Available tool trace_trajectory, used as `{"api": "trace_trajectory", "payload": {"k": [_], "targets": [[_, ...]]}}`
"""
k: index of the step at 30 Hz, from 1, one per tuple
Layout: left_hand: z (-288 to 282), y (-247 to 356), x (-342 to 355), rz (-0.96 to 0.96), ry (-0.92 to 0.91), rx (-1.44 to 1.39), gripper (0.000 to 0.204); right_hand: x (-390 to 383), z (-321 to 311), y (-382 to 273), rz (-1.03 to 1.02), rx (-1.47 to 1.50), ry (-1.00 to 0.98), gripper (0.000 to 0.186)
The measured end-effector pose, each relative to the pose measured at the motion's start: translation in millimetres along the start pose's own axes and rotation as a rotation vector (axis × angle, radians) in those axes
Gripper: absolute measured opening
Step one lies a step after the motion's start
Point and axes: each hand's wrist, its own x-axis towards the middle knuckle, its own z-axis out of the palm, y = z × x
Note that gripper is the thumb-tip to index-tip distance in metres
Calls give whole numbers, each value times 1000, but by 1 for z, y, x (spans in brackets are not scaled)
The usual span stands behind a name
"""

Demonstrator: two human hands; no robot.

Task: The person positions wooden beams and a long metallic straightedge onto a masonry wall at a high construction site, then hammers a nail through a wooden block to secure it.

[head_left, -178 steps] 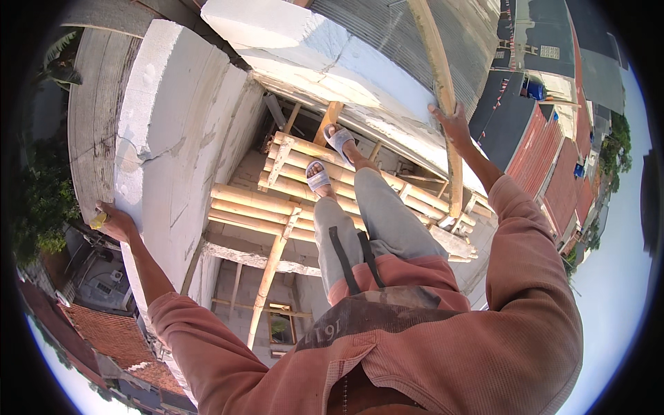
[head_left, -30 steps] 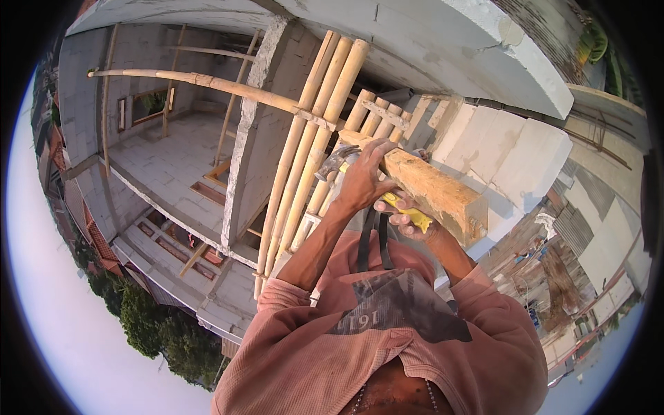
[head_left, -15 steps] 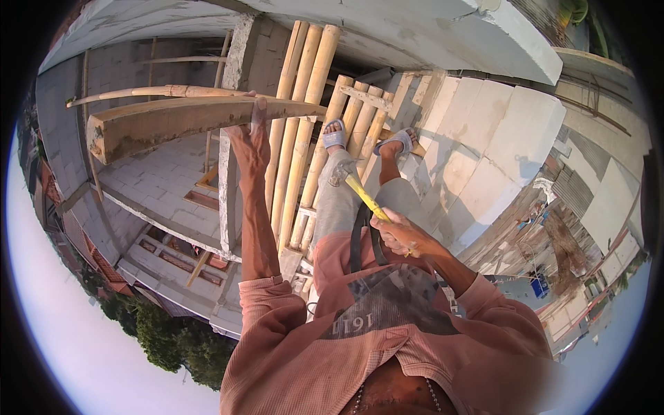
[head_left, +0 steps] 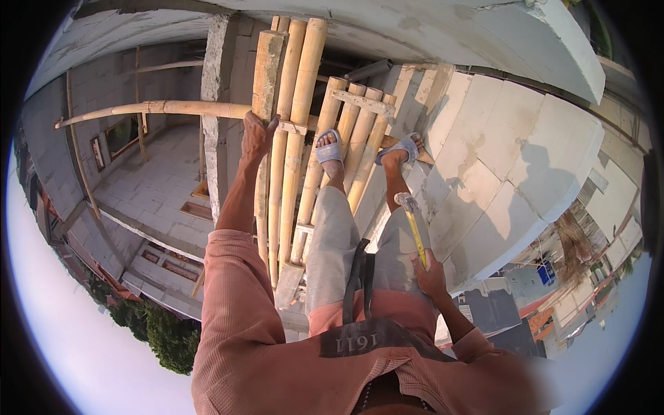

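Observation:
My left hand [head_left: 257, 135] is closed on a squared wooden beam [head_left: 267, 72], which lies lengthwise along the left edge of the bamboo poles [head_left: 304, 69]. Its far end shows beyond my fingers, and my forearm covers part of the rest. In my right hand [head_left: 430, 273] is a hammer [head_left: 416, 232] with a yellow handle, its metal head pointing away from me above my right thigh. My sandalled feet stand apart, the left one on shorter bamboo poles [head_left: 356, 124] joined by a wooden crosspiece [head_left: 363, 102].
Left of the poles rises a rough concrete column [head_left: 214, 97], with an open drop to lower block-walled rooms beyond. A bamboo pole [head_left: 159, 107] reaches out sideways to the left. Pale block wall [head_left: 498, 152] borders the right side. Rooftops and ground lie far below.
The wooden beam has swung from sticking out leftward to lying along the bamboo poles, my left hand still on it. My right hand has moved right and lower with the hammer.

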Motion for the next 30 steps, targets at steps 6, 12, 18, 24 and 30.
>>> {"api": "trace_trajectory", "payload": {"k": [6,12,18,24,30], "targets": [[140,-83,55,-141,17,33,72,32,13,23,131,-123,-76,36],[210,-129,105,-195,-18,61,75,39,9,35,244,-157,-66,37],[238,-105,117,-373,49,124,84,41,6,36,303,-166,-80,37],[198,-114,31,-141,135,-13,97,46,-1,18,171,-148,-124,38],[89,-81,-250,-614,-504,-808,47,36,2,6,94,60,-39,35]]}}
